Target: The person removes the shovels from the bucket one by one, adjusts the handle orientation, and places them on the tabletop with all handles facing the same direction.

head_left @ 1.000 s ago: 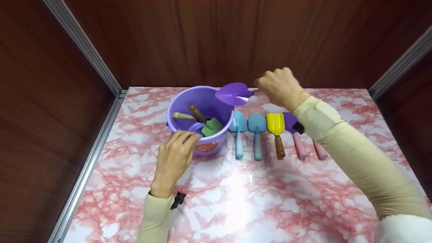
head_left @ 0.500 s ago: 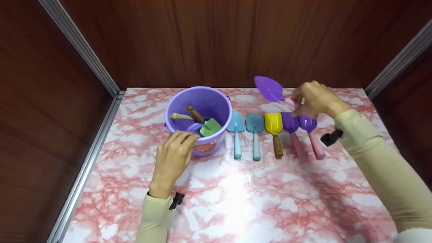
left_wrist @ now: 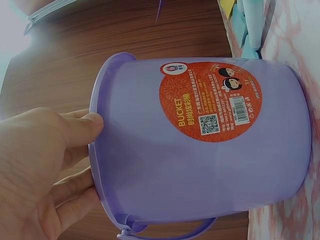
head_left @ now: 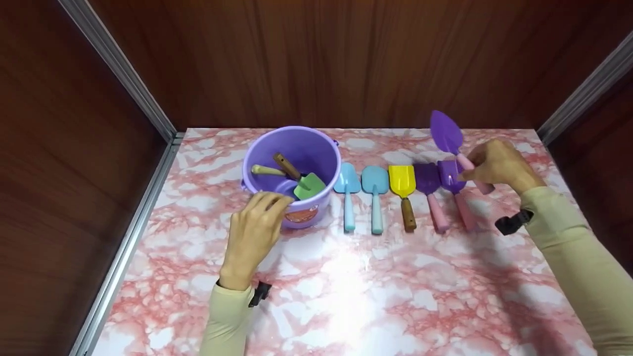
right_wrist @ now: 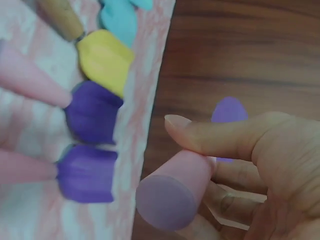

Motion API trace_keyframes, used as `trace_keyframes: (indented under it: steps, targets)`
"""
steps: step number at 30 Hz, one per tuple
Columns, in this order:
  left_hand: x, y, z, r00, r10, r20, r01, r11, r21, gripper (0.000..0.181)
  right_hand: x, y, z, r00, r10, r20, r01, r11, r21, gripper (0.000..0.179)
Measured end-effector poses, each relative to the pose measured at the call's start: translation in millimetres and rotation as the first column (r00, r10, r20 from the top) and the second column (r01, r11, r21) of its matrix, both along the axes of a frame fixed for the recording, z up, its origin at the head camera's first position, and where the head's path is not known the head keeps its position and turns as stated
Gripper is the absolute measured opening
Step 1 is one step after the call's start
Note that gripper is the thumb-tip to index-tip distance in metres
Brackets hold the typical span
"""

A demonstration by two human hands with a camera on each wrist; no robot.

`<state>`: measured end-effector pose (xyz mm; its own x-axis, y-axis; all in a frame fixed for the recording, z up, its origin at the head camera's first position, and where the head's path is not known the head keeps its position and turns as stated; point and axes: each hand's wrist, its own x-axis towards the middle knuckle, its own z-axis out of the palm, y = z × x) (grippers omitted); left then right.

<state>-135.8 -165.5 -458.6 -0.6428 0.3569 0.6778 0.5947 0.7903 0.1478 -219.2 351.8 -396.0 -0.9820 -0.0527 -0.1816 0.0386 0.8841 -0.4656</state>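
Aloft at far right: right hand (head_left: 497, 165) pinches pink handle of purple plastic toy trowel (head_left: 446, 131), blade tilted up and away, just beyond right end of shovel row (head_left: 395, 190) on pink marble table (head_left: 346, 296). Left hand (head_left: 254, 232) grips purple plastic bucket (head_left: 316, 148) rim, far left.

A bucket (head_left: 292, 163) stands toward the table's (head_left: 346, 296) far left corner with two trowels (head_left: 296, 178) inside. To its right, five spades (head_left: 403, 195) lie side by side along the far edge, handles toward the near edge.
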Motion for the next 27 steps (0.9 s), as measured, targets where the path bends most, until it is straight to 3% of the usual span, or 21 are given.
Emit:
trace_keyframes:
  steps: [5, 12, 20, 27]
  targets:
    - [-0.2, -0.6, 0.2, 1.0, -0.003, -0.001, 0.003, 1.0, 0.0, 0.016, 3.7, 25.6, -17.2, 0.998, -0.042, 0.051, 0.043, 0.999, -0.031, 0.04]
    - [1.8, 0.0, -1.3, 1.0, -0.002, 0.01, 0.002, 1.0, -0.001, 0.018, 9.1, 55.3, -41.8, 0.994, -0.081, 0.072, 0.08, 0.997, 0.018, 0.052]
    - [2.9, -0.2, 0.4, 1.0, -0.001, -0.002, 0.001, 1.0, -0.014, 0.021, 16.7, 72.5, -58.6, 0.986, -0.116, 0.123, 0.112, 0.993, 0.04, 0.06]
    - [2.2, -1.4, 1.0, 1.0, 0.004, -0.005, -0.004, 0.999, -0.037, 0.023, 23.8, 80.0, -71.2, 0.978, -0.121, 0.169, 0.123, 0.992, 0.003, 0.056]
